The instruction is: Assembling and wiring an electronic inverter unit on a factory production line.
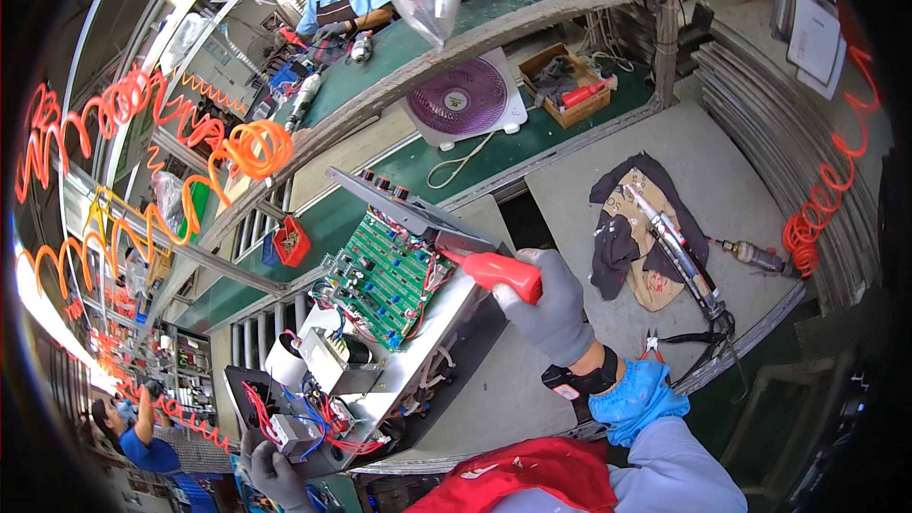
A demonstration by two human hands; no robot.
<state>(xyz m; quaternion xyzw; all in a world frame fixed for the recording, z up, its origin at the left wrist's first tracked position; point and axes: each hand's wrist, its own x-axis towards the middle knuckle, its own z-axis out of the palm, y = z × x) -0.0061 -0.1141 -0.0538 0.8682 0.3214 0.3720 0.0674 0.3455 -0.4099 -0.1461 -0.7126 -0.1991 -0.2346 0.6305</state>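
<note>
Red apron cloth (522, 475) lies nearest the camera, at the lower edge. At left, the person's grey-gloved left hand (275, 477) is at the near end of an open electronic chassis (435, 344); whether its fingers pinch anything cannot be told. The chassis sits on the grey bench (499, 399), its green circuit board (389, 275) beside a knobbed panel (404, 209). A red bottle (505, 275), tip near the panel, is wrapped in the gloved right hand (559, 309). Farther right lie a caulking gun (689, 271) and a pneumatic screwdriver (755, 255).
</note>
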